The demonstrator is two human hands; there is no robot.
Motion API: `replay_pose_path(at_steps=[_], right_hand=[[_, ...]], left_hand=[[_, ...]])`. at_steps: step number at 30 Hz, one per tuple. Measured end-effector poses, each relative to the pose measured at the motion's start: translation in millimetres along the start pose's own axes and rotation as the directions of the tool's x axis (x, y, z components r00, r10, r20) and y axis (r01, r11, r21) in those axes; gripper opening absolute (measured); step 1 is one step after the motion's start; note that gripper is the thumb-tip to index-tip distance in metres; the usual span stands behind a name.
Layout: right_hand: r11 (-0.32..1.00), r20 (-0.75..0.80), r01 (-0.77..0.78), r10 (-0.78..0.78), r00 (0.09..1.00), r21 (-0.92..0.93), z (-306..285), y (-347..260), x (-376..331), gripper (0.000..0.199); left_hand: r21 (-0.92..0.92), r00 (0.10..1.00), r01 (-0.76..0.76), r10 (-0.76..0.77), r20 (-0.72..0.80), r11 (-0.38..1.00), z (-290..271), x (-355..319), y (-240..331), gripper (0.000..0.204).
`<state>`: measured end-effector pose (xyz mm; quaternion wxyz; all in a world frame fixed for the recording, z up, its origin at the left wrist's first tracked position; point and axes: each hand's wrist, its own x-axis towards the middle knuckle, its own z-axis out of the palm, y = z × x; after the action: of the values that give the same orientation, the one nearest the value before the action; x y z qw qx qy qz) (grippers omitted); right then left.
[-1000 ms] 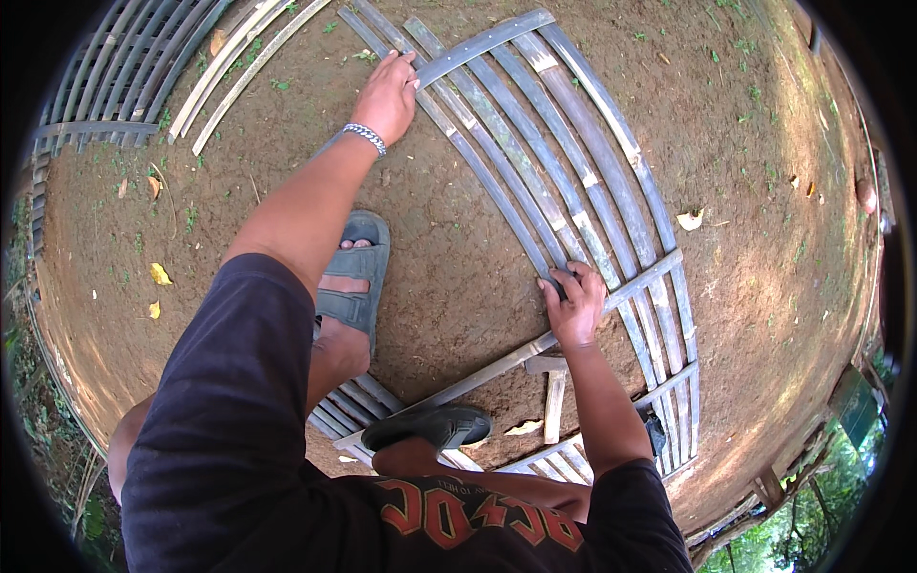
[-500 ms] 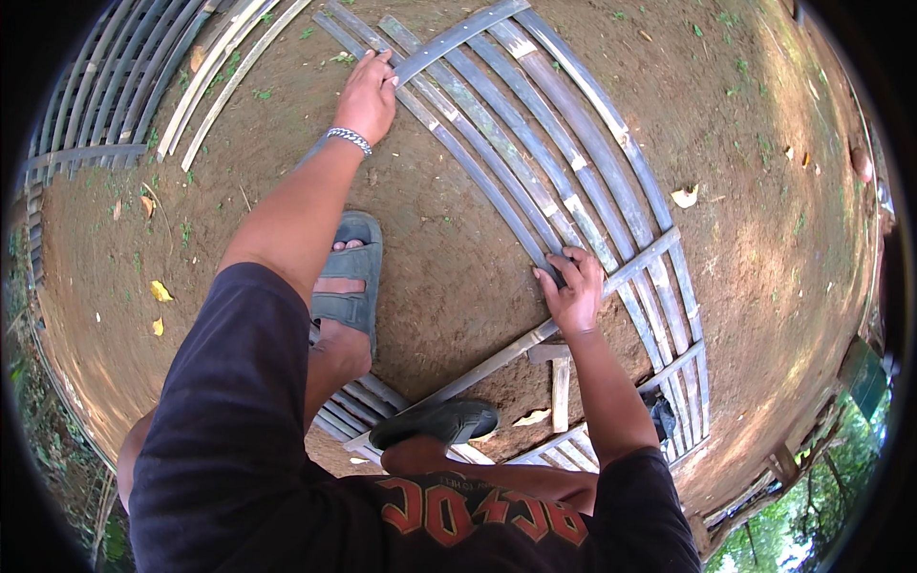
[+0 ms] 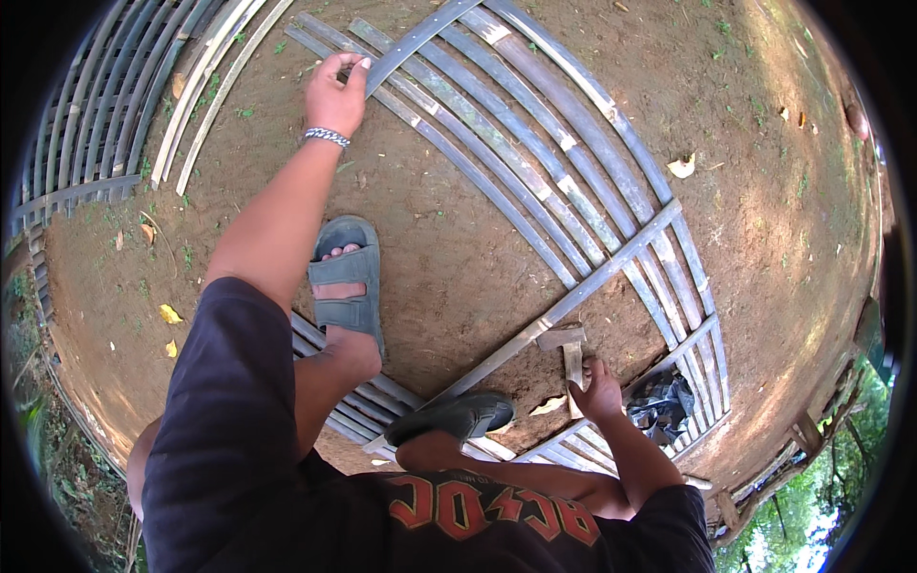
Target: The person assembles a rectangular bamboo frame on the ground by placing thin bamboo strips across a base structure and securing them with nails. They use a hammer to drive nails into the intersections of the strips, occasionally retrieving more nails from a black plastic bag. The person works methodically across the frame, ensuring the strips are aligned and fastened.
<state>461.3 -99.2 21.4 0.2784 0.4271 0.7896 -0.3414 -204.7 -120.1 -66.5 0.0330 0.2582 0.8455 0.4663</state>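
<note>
A lattice of split bamboo slats (image 3: 535, 186) lies on the ground, with a crosspiece (image 3: 415, 45) over its far end and a longer crosspiece (image 3: 611, 266) over its middle. My left hand (image 3: 334, 100) is at the left end of the far crosspiece. Its fingers are curled and pinched together; what they hold, if anything, is too small to make out. Near my right foot lies a hammer (image 3: 562, 336) with a pale wooden handle. My right hand (image 3: 600, 393) has its thumb and fingers closed about that handle, while the hammer head rests on the soil.
My sandalled left foot (image 3: 346, 286) stands on bare soil, left of the lattice. My right sandal (image 3: 454, 418) is by the long crosspiece. A black plastic bag (image 3: 661, 406) sits among the near slats. Another bamboo lattice (image 3: 105, 105) and loose strips (image 3: 205, 91) lie at far left.
My right hand has left the slats at the long crosspiece and come back toward me, onto the hammer handle. My left hand has curled its fingers at the far crosspiece's end.
</note>
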Motion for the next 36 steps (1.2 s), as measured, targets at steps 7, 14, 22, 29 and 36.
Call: replay_pose_path(at_steps=[7, 14, 22, 29, 36], right_hand=[[0.989, -0.139, -0.148, 0.151, 0.979, 0.025, 23.0, -17.5, -0.8, 0.055], [0.966, -0.174, -0.256, 0.249, 0.953, -0.018, 22.4, -35.2, -3.4, 0.054], [0.932, -0.012, -0.359, 0.360, 0.933, 0.041, -56.6, -46.4, -42.6, 0.046], [0.950, 0.097, -0.051, 0.022, 0.995, 0.309, -146.7, -163.9, 30.4, 0.031], [0.704, 0.010, 0.111, -0.166, 0.986, 0.701, -125.5, -282.3, 135.3, 0.043]], left_hand=[[0.034, 0.999, 0.044, -0.045, 0.015, 0.998, 14.1, 0.0, 5.1, 0.020], [0.179, 0.974, -0.228, 0.222, 0.051, 0.957, 6.9, 0.4, -6.5, 0.014], [0.100, 0.985, -0.169, 0.164, 0.056, 0.981, 7.8, -2.0, -3.3, 0.008], [0.184, 0.981, -0.190, 0.182, 0.063, 0.964, 8.7, -2.6, -0.5, 0.008], [0.150, 0.983, -0.180, 0.171, 0.068, 0.972, 4.0, -2.3, 1.7, 0.010]])
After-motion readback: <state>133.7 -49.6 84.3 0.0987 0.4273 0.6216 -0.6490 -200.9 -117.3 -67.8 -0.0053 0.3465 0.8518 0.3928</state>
